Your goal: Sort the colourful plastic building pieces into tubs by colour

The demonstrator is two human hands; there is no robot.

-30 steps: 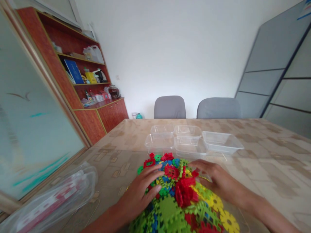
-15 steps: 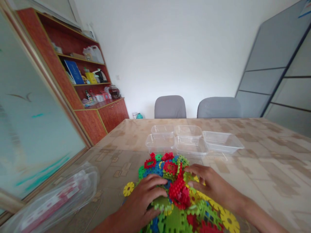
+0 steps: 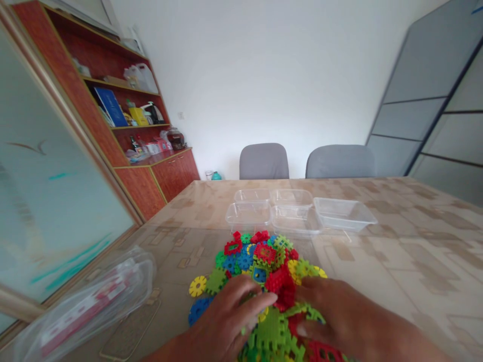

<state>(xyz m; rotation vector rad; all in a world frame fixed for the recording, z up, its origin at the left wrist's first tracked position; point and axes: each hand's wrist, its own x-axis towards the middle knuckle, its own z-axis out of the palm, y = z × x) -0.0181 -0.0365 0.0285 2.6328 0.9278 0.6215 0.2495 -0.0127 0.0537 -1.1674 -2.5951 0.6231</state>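
Note:
A heap of plastic building pieces (image 3: 266, 322) in red, green, blue and yellow lies on the table before me. My left hand (image 3: 237, 309) rests over its near left part, fingers stretched out and thumb apart, touching green pieces. At the right flank of the heap is my right hand (image 3: 335, 311), slightly blurred, its fingers and thumb apart around red and green pieces. Between the two hands stands a cluster of red pieces (image 3: 281, 286). A yellow flower-shaped disc (image 3: 198, 286) and a blue disc (image 3: 198, 310) lie at the left edge.
Beyond the heap stand several clear plastic containers (image 3: 249, 215), with a further clear container (image 3: 343, 213) at their right. A clear plastic bag (image 3: 90, 301) with a red and white thing inside lies at left. Two grey chairs (image 3: 264, 161) stand behind the table (image 3: 407, 241).
My right hand has moved nearer to me, down the heap's right side, uncovering yellow and green pieces. My left hand has shifted slightly right and nearer. The view has tilted a little.

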